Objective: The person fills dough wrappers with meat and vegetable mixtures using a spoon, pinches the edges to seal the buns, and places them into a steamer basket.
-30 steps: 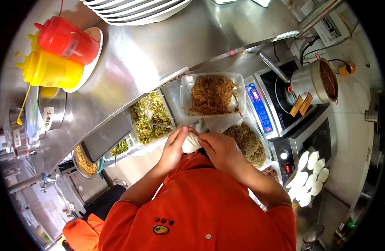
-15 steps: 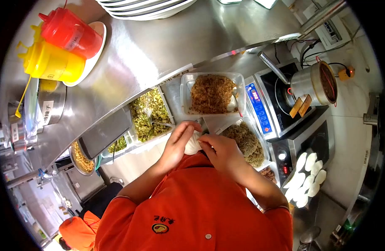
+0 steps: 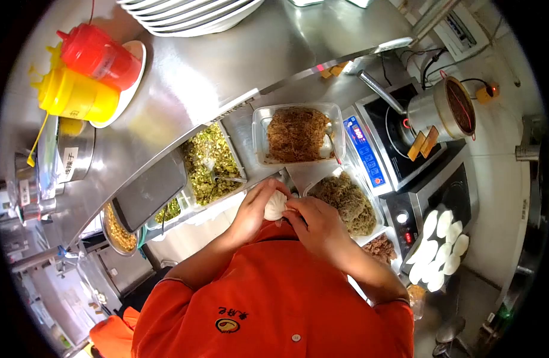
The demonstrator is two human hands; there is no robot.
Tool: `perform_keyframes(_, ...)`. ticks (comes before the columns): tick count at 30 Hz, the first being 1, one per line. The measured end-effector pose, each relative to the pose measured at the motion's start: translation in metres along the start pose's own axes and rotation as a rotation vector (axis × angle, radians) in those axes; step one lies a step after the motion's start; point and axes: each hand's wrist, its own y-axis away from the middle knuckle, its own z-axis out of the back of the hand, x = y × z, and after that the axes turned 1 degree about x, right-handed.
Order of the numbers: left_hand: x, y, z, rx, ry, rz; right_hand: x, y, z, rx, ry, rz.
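Note:
A white bun of pleated dough [image 3: 275, 206] sits between my two hands, close to my chest. My left hand [image 3: 253, 206] is wrapped round its left side, with the fingers curved over the top. The thumb and fingers of my right hand [image 3: 316, 219] pinch the bun's right edge. Just beyond my hands stands a clear tub of brown shredded filling [image 3: 297, 134] with a spoon in it. Greyish-green chopped filling [image 3: 346, 203] lies in a tray beside my right hand. Chopped green vegetables [image 3: 210, 164] with a spoon fill a tray beyond my left hand.
An induction cooker [image 3: 363, 149] carries a steel pot [image 3: 438, 113] at the right. Several white oval pieces [image 3: 438, 250] lie beyond my right arm. Red [image 3: 98, 56] and yellow [image 3: 77, 95] squeeze bottles and stacked plates [image 3: 191, 18] occupy the steel shelf. Another person's orange clothing [image 3: 113, 334] shows lower left.
The bun shows more of its pleated top between my hands, and my right fingers have shifted along its edge. The whole view has moved slightly.

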Motion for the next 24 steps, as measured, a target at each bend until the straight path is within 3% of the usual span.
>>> perform_keyframes(2, 0.003, -0.001, -0.007, 0.024, -0.010, 0.018, 0.004, 0.006, 0.006, -0.033, 0.034, 0.002)
perform_keyframes(5, 0.016, -0.007, -0.021, -0.073, -0.015, -0.037, 0.014, 0.013, 0.018, 0.028, -0.134, -0.190)
perform_keyframes(7, 0.011, -0.006, -0.025, 0.044, 0.079, -0.008, -0.002, 0.015, 0.011, -0.068, -0.058, 0.027)
perform_keyframes(8, 0.015, -0.008, -0.040, 0.008, 0.088, -0.095, -0.006, 0.022, 0.016, -0.102, -0.051, 0.022)
perform_keyframes(13, 0.020, 0.000, -0.044, 0.079, -0.061, 0.076, 0.018, 0.049, 0.027, -0.147, 0.120, 0.054)
perform_keyframes(16, 0.019, -0.003, -0.065, 0.169, 0.099, 0.145, 0.015, 0.066, 0.021, -0.137, 0.216, -0.020)
perform_keyframes(21, 0.042, -0.031, -0.064, 0.368, -0.147, 0.257, 0.028, 0.091, 0.016, -0.253, 0.445, -0.161)
perform_keyframes(23, 0.060, -0.040, -0.070, 0.443, -0.198, 0.162, 0.039, 0.098, 0.012, -0.249, 0.587, -0.289)
perform_keyframes(24, 0.059, -0.037, -0.078, 0.463, -0.215, 0.210, 0.039, 0.106, 0.008, -0.235, 0.721, -0.273)
